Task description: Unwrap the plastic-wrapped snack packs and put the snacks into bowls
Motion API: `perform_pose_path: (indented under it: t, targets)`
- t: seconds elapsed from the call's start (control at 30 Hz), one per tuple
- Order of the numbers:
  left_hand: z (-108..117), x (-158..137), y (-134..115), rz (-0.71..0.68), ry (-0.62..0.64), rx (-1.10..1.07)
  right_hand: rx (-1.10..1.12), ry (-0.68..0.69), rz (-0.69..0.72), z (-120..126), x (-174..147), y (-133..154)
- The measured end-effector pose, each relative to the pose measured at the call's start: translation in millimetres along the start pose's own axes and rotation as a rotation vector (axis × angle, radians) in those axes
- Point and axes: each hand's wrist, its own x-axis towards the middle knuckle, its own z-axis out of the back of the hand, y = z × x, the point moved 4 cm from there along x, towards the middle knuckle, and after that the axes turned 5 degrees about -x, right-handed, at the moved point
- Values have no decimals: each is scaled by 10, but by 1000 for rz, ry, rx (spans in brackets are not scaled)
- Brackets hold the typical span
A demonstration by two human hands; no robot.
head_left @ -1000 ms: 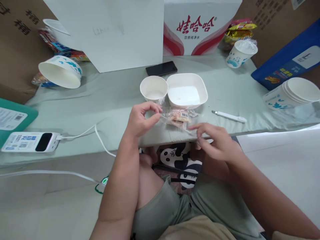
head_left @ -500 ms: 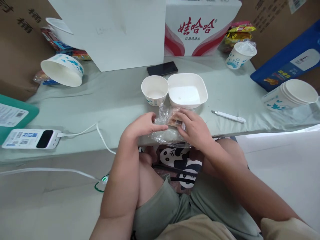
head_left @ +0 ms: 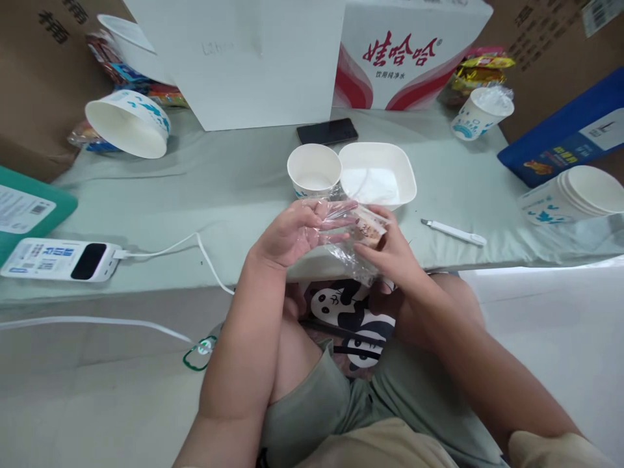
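Observation:
Between finger and thumb, my right hand [head_left: 394,250] grips a small pinkish-tan printed packet [head_left: 369,227], tilted just above the table's front edge. My left hand [head_left: 292,232] has its fingers stretched out toward the packet, with clear plastic film [head_left: 336,224] lying over or around them. Crumpled film hangs below the packet; whether it is a bag or a loose sheet I cannot tell. Just behind the hands stand a white paper bowl [head_left: 314,166] and a white rectangular tray [head_left: 402,170], side by side.
A black phone [head_left: 327,132] lies behind the bowl. To the right are a white utility knife [head_left: 453,232] and stacked paper cups [head_left: 560,201]. A cabled power bank [head_left: 58,259] sits at left, near a tipped paper bucket [head_left: 129,123]. Boxes [head_left: 390,58] line the back.
Both hands have lifted from the tabletop. The packet has come up in my right hand, and my left fingers have straightened into the film. The view has shifted slightly.

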Motion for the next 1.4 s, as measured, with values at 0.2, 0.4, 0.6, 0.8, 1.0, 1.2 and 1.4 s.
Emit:
perform_pose_path:
  t: [0.2,0.4,0.6,0.8,1.0,1.2,1.4]
  targets:
    - [278,-36,-36,-63,-181,-28,598,63,-256,-88,-300,-148]
    - [473,-131,-145,-154,-329,-80,434,-211,-63,471,-167,-52]
    - [339,-145,-143,-105,-281,-99,-608,-380,214,979,689,352]
    - [306,-158,-61,-62,-135,-97,-525,-201,295,747,696,399]
    - [353,-161,-112,-56,-225,-34,-11,171,130,257,57,380]
    - [560,-94,-123,-172,-476,25,175,-248,-20,518,-105,113]
    - [420,-61,73,-67,-441,-38,281,-400,-62,710,-147,-152]
